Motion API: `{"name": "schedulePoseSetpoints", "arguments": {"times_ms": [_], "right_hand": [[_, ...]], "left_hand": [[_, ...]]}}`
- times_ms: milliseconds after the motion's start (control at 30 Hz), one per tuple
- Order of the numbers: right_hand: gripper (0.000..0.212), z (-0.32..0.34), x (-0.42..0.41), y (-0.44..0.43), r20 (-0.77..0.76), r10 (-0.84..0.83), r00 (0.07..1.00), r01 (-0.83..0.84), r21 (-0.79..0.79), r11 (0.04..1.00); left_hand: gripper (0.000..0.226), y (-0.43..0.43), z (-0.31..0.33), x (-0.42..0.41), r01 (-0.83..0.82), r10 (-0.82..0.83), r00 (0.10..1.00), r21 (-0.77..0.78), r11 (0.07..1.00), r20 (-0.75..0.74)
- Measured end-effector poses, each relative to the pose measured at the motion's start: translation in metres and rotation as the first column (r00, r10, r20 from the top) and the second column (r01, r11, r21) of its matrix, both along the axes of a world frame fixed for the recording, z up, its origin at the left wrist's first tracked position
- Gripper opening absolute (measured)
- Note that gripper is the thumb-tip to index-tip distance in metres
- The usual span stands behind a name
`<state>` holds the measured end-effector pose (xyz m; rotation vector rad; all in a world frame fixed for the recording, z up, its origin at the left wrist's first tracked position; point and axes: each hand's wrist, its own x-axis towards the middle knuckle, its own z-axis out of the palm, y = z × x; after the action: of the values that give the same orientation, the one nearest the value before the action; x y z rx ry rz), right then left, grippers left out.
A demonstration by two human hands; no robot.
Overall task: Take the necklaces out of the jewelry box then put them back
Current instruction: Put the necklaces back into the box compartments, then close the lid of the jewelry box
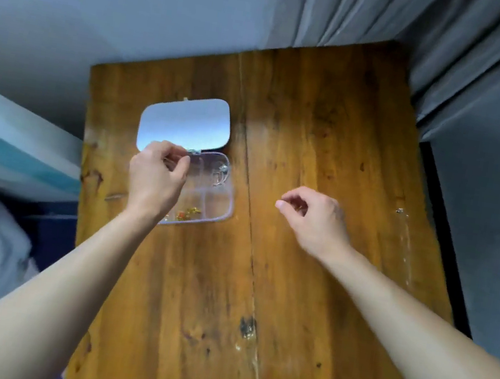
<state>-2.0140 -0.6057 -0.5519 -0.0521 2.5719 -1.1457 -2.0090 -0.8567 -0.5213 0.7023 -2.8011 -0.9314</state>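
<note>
Reaching over the near stretch of bare wooden table (194, 294), both hands work mid-table. The right hand (309, 217) is curled, fingers pinched narrow around something small and gold-tinted, likely a necklace. The left hand (155, 175) pinches inside the open clear jewelry box (218, 197); what it holds I cannot tell. Gold pieces (188, 212) remain in a near compartment, so emptying seems unfinished. Farther off, the lid (185, 123) lies open; a silver chain (402, 211) sits near the right edge. Room is ample rightward.

1. Two forearms reach in from the bottom edge, both bare, no sleeve showing anywhere.
2. Left hand (155, 175): no ring, no watch, no wristband.
3. Right hand (312, 219): likewise unadorned, short plain nails.
</note>
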Motion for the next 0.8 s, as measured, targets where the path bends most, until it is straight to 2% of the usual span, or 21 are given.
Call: {"name": "schedulePoseSetpoints", "arguments": {"times_ms": [133,200,267,333,400,467,567,733,800], "right_hand": [[0.020,-0.006,-0.043,-0.081,0.021,-0.040,0.999,0.041,-0.046,0.998],[0.027,-0.008,-0.066,-0.114,0.055,-0.124,0.991,0.127,-0.046,0.991],[0.021,-0.010,-0.091,-0.141,0.163,-0.261,0.951,0.280,-0.108,0.954],[0.018,-0.011,-0.113,-0.160,0.298,-0.375,0.878,0.424,-0.123,0.897],[0.024,-0.013,-0.127,-0.170,0.363,-0.407,0.838,0.447,-0.031,0.894],[0.023,-0.014,-0.134,-0.175,0.379,-0.392,0.838,0.410,0.036,0.912],[0.024,-0.010,-0.135,-0.176,0.325,-0.354,0.877,0.343,0.092,0.935],[0.019,0.010,-0.116,-0.165,0.079,-0.237,0.968,0.245,-0.110,0.963],[0.014,0.016,-0.101,-0.152,-0.053,-0.179,0.982,0.172,-0.115,0.978]], "left_hand": [[0.016,-0.073,-0.016,0.033,-0.131,0.133,0.989,-0.044,0.990,0.065],[0.022,-0.095,-0.028,0.044,-0.140,0.139,0.980,0.000,0.990,0.141],[0.027,-0.107,-0.040,0.051,-0.135,0.108,0.969,0.113,0.984,0.223],[0.026,-0.111,-0.049,0.056,-0.134,0.056,0.967,0.309,0.942,0.249],[0.020,-0.114,-0.054,0.059,-0.174,0.067,0.969,0.464,0.868,0.240],[0.012,-0.118,-0.058,0.061,-0.206,0.085,0.968,0.556,0.805,0.236],[0.010,-0.123,-0.063,0.060,-0.220,0.081,0.967,0.632,0.743,0.242],[0.014,-0.126,-0.066,0.061,-0.247,0.088,0.963,0.699,0.672,0.256],[0.017,-0.126,-0.067,0.062,-0.254,0.094,0.962,0.708,0.659,0.258]]}}
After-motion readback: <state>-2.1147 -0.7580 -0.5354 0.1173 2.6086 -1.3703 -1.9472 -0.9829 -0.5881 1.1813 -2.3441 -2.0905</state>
